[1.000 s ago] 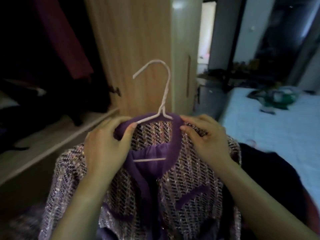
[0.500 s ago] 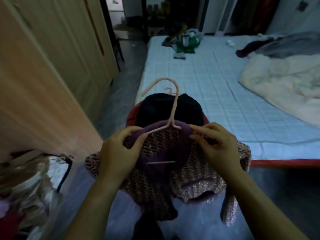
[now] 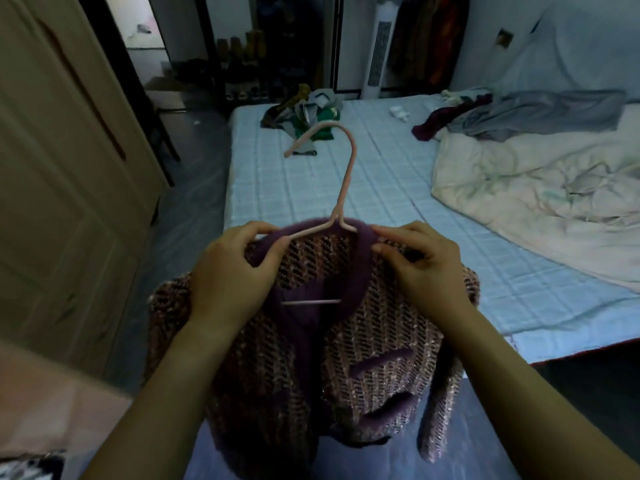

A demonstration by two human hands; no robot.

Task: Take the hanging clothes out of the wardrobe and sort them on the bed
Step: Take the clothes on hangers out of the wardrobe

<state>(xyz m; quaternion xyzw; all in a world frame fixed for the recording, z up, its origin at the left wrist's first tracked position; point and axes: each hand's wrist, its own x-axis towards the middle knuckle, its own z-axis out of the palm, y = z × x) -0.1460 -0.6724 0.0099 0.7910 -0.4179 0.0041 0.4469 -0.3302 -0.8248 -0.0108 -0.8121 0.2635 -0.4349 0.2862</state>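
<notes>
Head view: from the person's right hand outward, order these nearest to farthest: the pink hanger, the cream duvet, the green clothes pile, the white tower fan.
From the right hand:
1. Pink hanger, just left of the hand, inside the purple jacket collar it grips.
2. Cream duvet, on the bed's right side.
3. Green clothes pile, at the bed's far end.
4. White tower fan, beyond the bed by the back wall.

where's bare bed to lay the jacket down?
Bare sheet runs down the bed between the green clothes pile at the far end and the cream duvet. Far right is crowded: grey garment, maroon cloth. Both hands hold the jacket.
</notes>
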